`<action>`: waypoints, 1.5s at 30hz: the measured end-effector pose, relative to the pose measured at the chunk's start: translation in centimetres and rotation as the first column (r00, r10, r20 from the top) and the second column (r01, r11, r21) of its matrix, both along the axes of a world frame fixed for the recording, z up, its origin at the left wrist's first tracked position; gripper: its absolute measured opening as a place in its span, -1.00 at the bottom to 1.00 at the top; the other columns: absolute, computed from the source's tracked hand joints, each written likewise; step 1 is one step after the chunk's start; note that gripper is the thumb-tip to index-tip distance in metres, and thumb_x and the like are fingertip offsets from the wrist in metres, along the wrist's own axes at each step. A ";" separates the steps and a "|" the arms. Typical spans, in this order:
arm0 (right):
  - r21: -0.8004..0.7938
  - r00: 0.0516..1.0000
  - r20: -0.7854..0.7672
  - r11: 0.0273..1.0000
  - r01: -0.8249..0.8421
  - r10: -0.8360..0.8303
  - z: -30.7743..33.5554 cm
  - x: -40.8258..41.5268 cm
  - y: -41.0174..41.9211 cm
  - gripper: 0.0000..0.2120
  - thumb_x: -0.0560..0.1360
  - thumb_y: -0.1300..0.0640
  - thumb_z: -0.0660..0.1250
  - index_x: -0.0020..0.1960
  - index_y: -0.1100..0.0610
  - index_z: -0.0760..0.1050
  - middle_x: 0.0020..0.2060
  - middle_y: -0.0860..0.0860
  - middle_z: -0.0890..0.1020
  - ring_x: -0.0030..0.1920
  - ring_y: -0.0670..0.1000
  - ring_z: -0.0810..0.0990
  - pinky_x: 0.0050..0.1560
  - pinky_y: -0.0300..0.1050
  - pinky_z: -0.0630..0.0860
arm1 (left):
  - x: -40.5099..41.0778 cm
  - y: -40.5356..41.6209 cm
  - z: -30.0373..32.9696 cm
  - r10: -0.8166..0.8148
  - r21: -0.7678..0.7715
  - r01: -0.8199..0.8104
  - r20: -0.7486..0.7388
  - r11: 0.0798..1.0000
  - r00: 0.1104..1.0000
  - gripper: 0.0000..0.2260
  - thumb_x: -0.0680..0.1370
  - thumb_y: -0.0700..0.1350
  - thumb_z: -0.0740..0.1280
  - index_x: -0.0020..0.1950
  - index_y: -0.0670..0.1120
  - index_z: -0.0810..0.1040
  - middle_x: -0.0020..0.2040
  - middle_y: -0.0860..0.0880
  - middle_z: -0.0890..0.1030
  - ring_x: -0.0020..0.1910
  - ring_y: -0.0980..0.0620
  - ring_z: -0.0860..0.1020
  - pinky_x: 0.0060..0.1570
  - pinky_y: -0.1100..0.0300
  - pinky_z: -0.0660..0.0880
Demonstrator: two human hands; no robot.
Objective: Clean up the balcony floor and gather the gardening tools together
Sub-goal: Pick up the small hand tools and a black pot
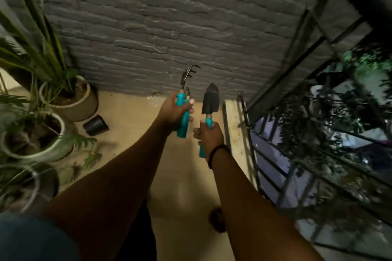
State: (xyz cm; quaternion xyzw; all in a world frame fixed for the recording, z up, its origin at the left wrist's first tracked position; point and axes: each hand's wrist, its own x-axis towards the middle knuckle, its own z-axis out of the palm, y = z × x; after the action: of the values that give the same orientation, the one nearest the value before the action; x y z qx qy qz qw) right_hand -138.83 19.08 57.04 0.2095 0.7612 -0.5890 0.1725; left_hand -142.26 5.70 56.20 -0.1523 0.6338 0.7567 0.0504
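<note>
My left hand (pixel 175 110) grips a bundle of teal-handled hand tools (pixel 184 121), held upright; their dark metal prongs, a small rake (pixel 189 72) among them, point up toward the wall. My right hand (pixel 209 133) grips the teal handle of a black trowel (pixel 210 99), blade pointing up. Both hands are raised side by side above the tan balcony floor (pixel 131 116), a short gap between them. A dark band sits on my right wrist.
Potted plants (pixel 70 99) (pixel 34 133) line the left side. A small black pot (pixel 95 125) lies tipped on the floor near them. A grey brick wall (pixel 169 27) stands ahead. A black metal railing (pixel 275 154) and a low ledge run along the right.
</note>
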 end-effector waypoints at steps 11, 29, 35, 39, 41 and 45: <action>-0.032 0.984 -0.160 0.997 0.075 -0.080 11.0 8.5 7.5 -0.77 0.62 0.01 0.19 0.19 0.13 0.38 -0.23 0.01 0.62 -0.32 -0.06 0.58 -0.28 -0.17 0.43 | 10.9 6.4 14.0 -0.008 0.000 0.008 -0.149 1.000 0.989 -0.76 0.59 -0.25 0.36 0.17 -0.14 0.35 -0.11 -0.17 0.52 -0.29 0.03 0.56 -0.37 0.18 0.60; -0.296 0.903 -0.219 0.907 0.298 -0.368 15.2 14.1 9.8 -0.76 0.62 -0.01 0.23 0.22 0.08 0.39 -0.04 0.01 0.69 -0.11 0.05 0.72 0.09 0.18 0.61 | 13.9 12.1 19.0 -0.316 0.023 0.323 -0.158 0.946 0.936 -0.76 0.59 -0.07 0.39 0.17 -0.08 0.42 -0.07 -0.16 0.64 -0.21 -0.08 0.64 -0.08 -0.07 0.64; -0.354 0.817 -0.175 0.810 0.468 -0.549 14.9 16.9 8.8 -0.86 0.62 -0.01 0.23 0.12 0.02 0.35 -0.15 0.08 0.68 -0.34 0.00 0.66 -0.28 -0.10 0.54 | 15.4 11.1 18.5 -0.422 0.034 0.432 -0.159 0.901 0.892 -0.80 0.60 -0.11 0.37 0.15 -0.13 0.42 -0.11 -0.16 0.62 -0.27 -0.04 0.62 -0.27 0.12 0.63; -0.271 0.760 -0.154 0.767 0.582 -0.631 13.9 20.4 8.7 -0.82 0.62 -0.02 0.23 0.15 0.05 0.37 -0.20 0.07 0.64 -0.42 -0.03 0.58 -0.41 -0.19 0.45 | 16.7 10.4 16.6 -0.502 0.029 0.508 -0.108 0.861 0.858 -0.73 0.59 -0.10 0.39 0.21 -0.14 0.41 -0.13 -0.17 0.62 -0.23 -0.13 0.62 -0.31 0.13 0.61; -0.215 0.719 -0.147 0.732 0.647 -0.679 13.1 22.5 8.3 -0.81 0.61 -0.03 0.24 0.13 0.05 0.39 -0.24 0.04 0.63 -0.43 -0.04 0.54 -0.42 -0.19 0.43 | 17.7 10.2 15.3 -0.534 0.033 0.537 -0.071 0.843 0.842 -0.68 0.59 -0.12 0.39 0.26 -0.17 0.40 -0.12 -0.20 0.59 -0.17 -0.17 0.60 -0.31 0.16 0.60; -0.191 0.618 -0.081 0.621 0.760 -0.782 10.4 27.5 7.6 -0.77 0.59 -0.05 0.27 0.15 0.05 0.38 -0.30 0.05 0.57 -0.44 -0.02 0.46 -0.42 -0.18 0.40 | 21.0 10.7 12.7 -0.651 0.038 0.652 -0.034 0.757 0.758 -0.75 0.60 -0.13 0.37 0.21 -0.14 0.40 -0.16 -0.20 0.58 -0.26 -0.08 0.61 -0.27 0.13 0.63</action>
State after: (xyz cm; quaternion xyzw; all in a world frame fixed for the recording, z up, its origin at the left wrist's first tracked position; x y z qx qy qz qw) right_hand -111.33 26.63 67.48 0.4571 0.5654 -0.6714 -0.1438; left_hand -121.28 16.42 68.89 0.0861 0.6295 0.7081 0.3080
